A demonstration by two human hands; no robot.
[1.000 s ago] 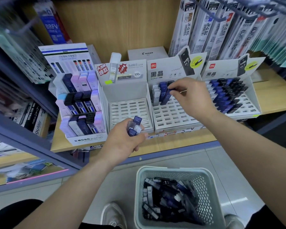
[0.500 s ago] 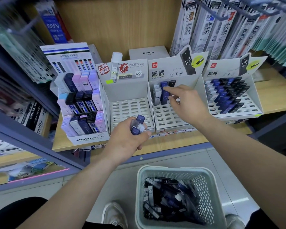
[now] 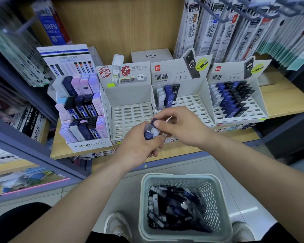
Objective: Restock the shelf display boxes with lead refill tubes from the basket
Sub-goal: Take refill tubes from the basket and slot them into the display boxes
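You are cupping a bunch of lead refill tubes (image 3: pixel 154 132) in your left hand (image 3: pixel 139 148) as a ready supply. Your right hand (image 3: pixel 182 128) is pinching one blue tube (image 3: pixel 154 121) off it, probably for the part-filled HB 0.7 display box (image 3: pixel 191 104) above the basket (image 3: pixel 175 176).

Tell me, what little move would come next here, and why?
Probably the right hand should draw the blue-capped tube its fingers pinch out of the bundle the left hand holds, and slot it into the mostly empty display box, where only a few tubes stand at the back left.
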